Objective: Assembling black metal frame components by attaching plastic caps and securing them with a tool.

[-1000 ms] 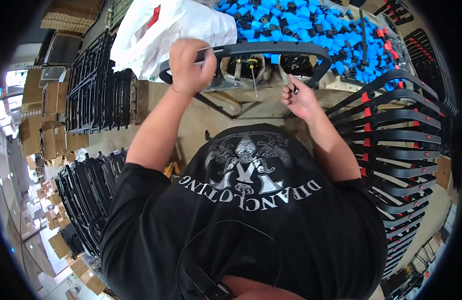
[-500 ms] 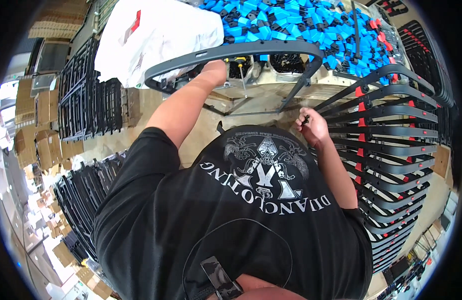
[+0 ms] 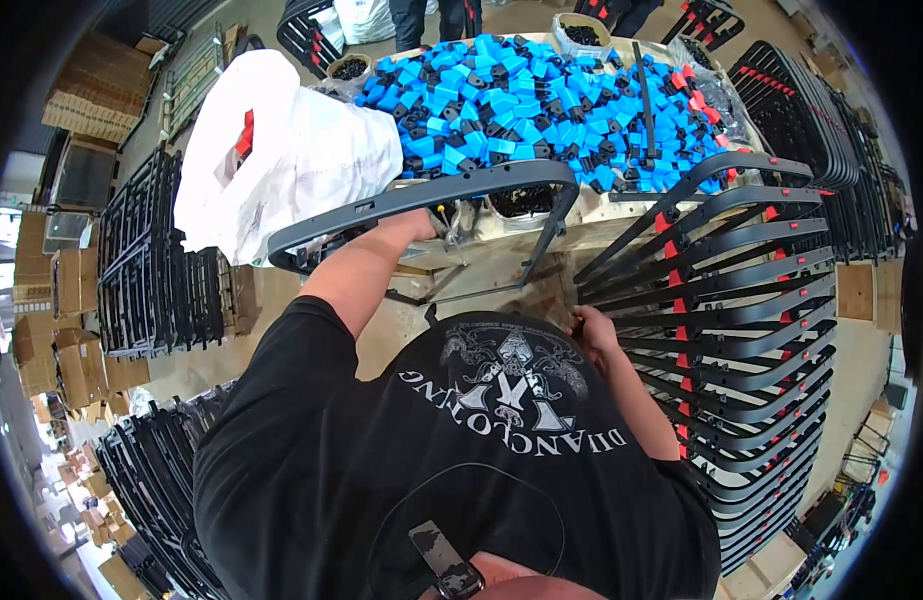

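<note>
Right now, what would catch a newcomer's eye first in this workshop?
Probably the heap of bright blue plastic parts covering the table at the top. Just below it, the person's left hand reaches under a curved dark grey frame, beside a white plastic bag. On the right stands a row of similar black frames with red clips.

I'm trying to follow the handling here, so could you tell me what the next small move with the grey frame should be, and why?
Probably bring the right hand up to the curved grey frame. Only the left hand seems to carry it, above the bench edge, while the right hand hangs low by the stacked frames, apparently off it.
</note>
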{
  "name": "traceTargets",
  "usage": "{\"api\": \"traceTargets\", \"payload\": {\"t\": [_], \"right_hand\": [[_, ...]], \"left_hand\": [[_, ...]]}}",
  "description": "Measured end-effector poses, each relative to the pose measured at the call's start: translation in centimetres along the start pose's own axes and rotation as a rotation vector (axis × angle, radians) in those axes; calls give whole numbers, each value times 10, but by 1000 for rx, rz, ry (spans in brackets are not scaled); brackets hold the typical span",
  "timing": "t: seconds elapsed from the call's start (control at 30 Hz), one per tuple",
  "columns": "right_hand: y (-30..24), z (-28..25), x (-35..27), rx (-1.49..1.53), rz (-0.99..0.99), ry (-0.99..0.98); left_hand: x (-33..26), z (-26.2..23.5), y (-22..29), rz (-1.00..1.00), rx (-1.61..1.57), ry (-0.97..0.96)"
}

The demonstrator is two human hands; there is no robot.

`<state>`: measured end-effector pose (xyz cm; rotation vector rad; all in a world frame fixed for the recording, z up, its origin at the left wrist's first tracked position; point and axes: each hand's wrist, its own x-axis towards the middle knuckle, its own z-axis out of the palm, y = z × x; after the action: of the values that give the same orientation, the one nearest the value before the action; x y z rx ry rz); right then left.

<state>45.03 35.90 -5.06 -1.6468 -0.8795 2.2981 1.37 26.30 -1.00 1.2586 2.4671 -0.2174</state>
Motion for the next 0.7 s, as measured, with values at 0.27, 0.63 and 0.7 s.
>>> {"api": "traceTargets", "payload": {"t": [0.27,0.63,0.7], "right_hand": [[-11,22,-8,-202,-155,-46],[-6,24,-23,-454,-125,12],[-1,22,-18,-427,-131,-5]], "left_hand": [[20,13,-1,7,-2,-304],[-3,5,-4,-101,-123,-29],[4,14,-4,-128,-90,-52]]}}
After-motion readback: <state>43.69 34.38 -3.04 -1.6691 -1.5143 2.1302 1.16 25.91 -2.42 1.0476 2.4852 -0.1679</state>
